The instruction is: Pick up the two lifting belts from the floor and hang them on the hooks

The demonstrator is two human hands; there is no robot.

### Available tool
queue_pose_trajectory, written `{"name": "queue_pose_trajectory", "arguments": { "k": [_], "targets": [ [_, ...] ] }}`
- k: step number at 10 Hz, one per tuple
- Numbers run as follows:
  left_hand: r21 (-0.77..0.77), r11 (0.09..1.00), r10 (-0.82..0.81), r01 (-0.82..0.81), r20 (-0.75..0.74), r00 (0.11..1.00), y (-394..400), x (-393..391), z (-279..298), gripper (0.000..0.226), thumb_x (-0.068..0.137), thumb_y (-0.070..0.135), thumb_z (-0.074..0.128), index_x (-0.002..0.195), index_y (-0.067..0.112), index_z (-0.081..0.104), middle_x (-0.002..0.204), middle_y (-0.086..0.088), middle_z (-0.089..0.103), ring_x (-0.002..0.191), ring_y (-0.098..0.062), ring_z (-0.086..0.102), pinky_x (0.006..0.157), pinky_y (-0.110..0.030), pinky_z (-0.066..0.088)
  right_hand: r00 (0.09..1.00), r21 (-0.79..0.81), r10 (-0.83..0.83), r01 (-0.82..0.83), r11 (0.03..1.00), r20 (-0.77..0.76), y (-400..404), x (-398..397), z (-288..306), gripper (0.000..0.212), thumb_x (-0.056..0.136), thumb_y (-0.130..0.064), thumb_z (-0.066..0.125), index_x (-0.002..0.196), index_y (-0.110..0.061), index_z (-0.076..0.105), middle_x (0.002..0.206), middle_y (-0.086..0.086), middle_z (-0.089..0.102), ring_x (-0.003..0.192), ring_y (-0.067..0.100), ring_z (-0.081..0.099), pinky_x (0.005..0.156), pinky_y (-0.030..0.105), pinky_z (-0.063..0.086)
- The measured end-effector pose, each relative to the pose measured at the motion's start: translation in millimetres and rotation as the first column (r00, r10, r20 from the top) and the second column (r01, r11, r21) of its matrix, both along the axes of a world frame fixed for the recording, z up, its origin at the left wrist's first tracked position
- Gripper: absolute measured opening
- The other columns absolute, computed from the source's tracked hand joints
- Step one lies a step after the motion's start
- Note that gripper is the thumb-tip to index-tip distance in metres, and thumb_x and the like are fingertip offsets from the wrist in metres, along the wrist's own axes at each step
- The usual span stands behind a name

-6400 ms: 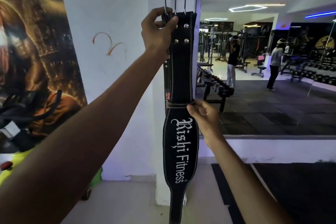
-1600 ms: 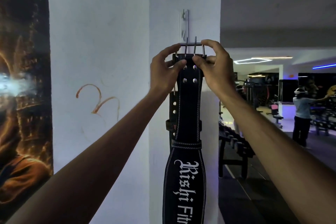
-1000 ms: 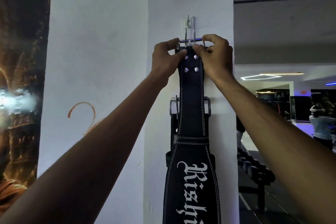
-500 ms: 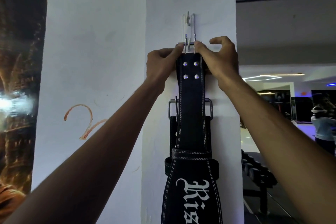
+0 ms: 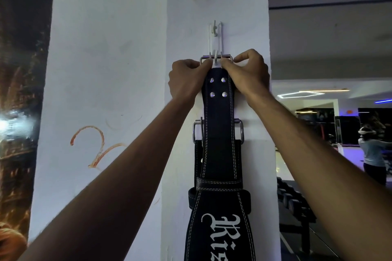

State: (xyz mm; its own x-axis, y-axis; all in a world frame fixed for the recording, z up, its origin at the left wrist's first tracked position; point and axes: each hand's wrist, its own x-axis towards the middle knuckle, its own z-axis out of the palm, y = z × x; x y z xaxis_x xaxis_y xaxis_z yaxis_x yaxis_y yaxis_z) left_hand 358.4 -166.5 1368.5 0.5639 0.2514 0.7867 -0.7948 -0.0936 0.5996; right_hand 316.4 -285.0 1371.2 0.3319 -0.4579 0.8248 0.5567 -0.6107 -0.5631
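Item: front lifting belt (image 5: 218,112), buckle (image 5: 216,58) pinched by left hand (image 5: 186,80) and right hand (image 5: 247,74) at white hook (image 5: 216,57). Rear belt (image 5: 198,154) hung beneath. Step: seating buckle. Next, likely: release, hang checked.

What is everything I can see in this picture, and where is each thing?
front lifting belt: one, black with white stitching and white lettering, hanging down the pillar, its metal buckle at the lower hook.
second lifting belt: one, black, behind the first, lower on the pillar, steel buckle showing either side.
wall hooks: one white rack, two prongs visible, upper part of the pillar.
pillar: one, white, centre.
orange scribble: one, on the white wall, left.
poster: one, dark with orange, far left.
dumbbell rack: one, dark, lower right.
other person: one, pale top, far right.
left hand: pinching the buckle's left end.
right hand: pinching its right end.
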Motion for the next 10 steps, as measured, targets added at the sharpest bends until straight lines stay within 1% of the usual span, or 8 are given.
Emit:
{"name": "queue_pose_trajectory", "arguments": {
  "k": [2, 3, 5, 6, 7, 8, 9, 10],
  "targets": [
    [-0.057, 0.99, -0.133, 0.131, -0.018, 0.991, 10, -9, -18, 0.033, 0.072, 0.053, 0.072, 0.084, 0.023, 0.075, 0.083, 0.007, 0.077, 0.078, -0.012, 0.074, 0.087, -0.046, 0.062, 0.989, -0.058, 0.12, -0.116, 0.992, 0.086, 5, -11, -33, 0.035, 0.086, -0.033, 0.064, 0.117, -0.024, 0.051, 0.075, -0.004, 0.067, 0.077, 0.017, 0.067, 0.072, 0.03, 0.051],
    [-0.067, 0.978, -0.197, 0.196, -0.014, 0.98, 22, -14, -45, 0.038, 0.076, 0.048, 0.078, 0.097, 0.017, 0.075, 0.091, 0.001, 0.078, 0.067, -0.007, 0.074, 0.082, -0.041, 0.065, 0.982, -0.123, 0.157, -0.143, 0.982, 0.107, 5, -16, -62, 0.045, 0.085, -0.024, 0.069, 0.126, -0.027, 0.049, 0.095, 0.0, 0.071, 0.083, 0.01, 0.068, 0.075, 0.027, 0.056],
    [0.096, 0.947, -0.298, 0.308, -0.106, 0.949, 37, -25, -100, 0.024, 0.088, 0.027, 0.076, 0.098, 0.006, 0.075, 0.082, -0.013, 0.079, 0.068, -0.022, 0.076, 0.067, -0.035, 0.063, 0.981, -0.169, 0.175, -0.159, 0.973, 0.08, 5, -25, -106, 0.047, 0.085, -0.007, 0.066, 0.129, -0.021, 0.056, 0.115, -0.002, 0.067, 0.079, 0.012, 0.071, 0.079, 0.037, 0.061],
    [0.178, 0.93, -0.299, 0.323, -0.149, 0.943, 45, -32, -121, 0.016, 0.091, 0.016, 0.072, 0.096, 0.001, 0.074, 0.08, -0.012, 0.076, 0.064, -0.017, 0.071, 0.06, -0.025, 0.058, 0.991, -0.153, 0.117, -0.105, 0.983, 0.071, 10, -33, -120, 0.047, 0.086, -0.002, 0.064, 0.13, -0.018, 0.057, 0.114, -0.004, 0.066, 0.08, 0.006, 0.069, 0.075, 0.019, 0.058],
    [0.292, 0.911, -0.239, 0.291, -0.2, 0.95, 53, -40, -140, 0.01, 0.089, 0.014, 0.074, 0.097, 0.007, 0.074, 0.077, -0.005, 0.074, 0.063, -0.018, 0.069, 0.064, -0.03, 0.059, 0.998, -0.186, 0.042, -0.031, 0.982, 0.056, 16, -42, -140, 0.046, 0.087, 0.004, 0.06, 0.129, -0.016, 0.059, 0.122, 0.001, 0.064, 0.09, 0.01, 0.068, 0.071, 0.004, 0.05],
    [0.34, 0.906, -0.179, 0.252, -0.233, 0.956, 62, -48, -163, 0.013, 0.085, 0.021, 0.073, 0.097, 0.021, 0.075, 0.083, 0.0, 0.078, 0.073, -0.022, 0.077, 0.079, -0.043, 0.064, 1.0, -0.201, 0.014, -0.014, 0.979, -0.004, 20, -55, -160, 0.043, 0.088, 0.004, 0.058, 0.128, -0.011, 0.06, 0.123, 0.006, 0.064, 0.091, 0.01, 0.064, 0.072, -0.001, 0.046],
    [0.336, 0.918, -0.142, 0.213, -0.224, 0.964, 74, -79, -186, 0.026, 0.088, 0.037, 0.072, 0.112, 0.026, 0.07, 0.095, 0.002, 0.078, 0.079, -0.016, 0.076, 0.081, -0.044, 0.063, 0.998, -0.238, -0.032, 0.018, 0.971, -0.054, 23, -85, -183, 0.036, 0.091, -0.002, 0.058, 0.126, -0.008, 0.062, 0.121, 0.01, 0.066, 0.093, 0.009, 0.062, 0.072, -0.003, 0.046],
    [0.374, 0.925, -0.022, 0.073, -0.139, 0.99, 87, -120, -189, 0.034, 0.094, 0.042, 0.065, 0.124, 0.025, 0.066, 0.103, 0.005, 0.074, 0.078, -0.002, 0.07, 0.075, -0.024, 0.057, 0.997, -0.256, -0.048, 0.03, 0.966, -0.064, 29, -123, -193, 0.033, 0.093, -0.007, 0.056, 0.125, -0.008, 0.064, 0.122, 0.01, 0.067, 0.098, 0.012, 0.065, 0.082, 0.019, 0.057]
  ]
}}
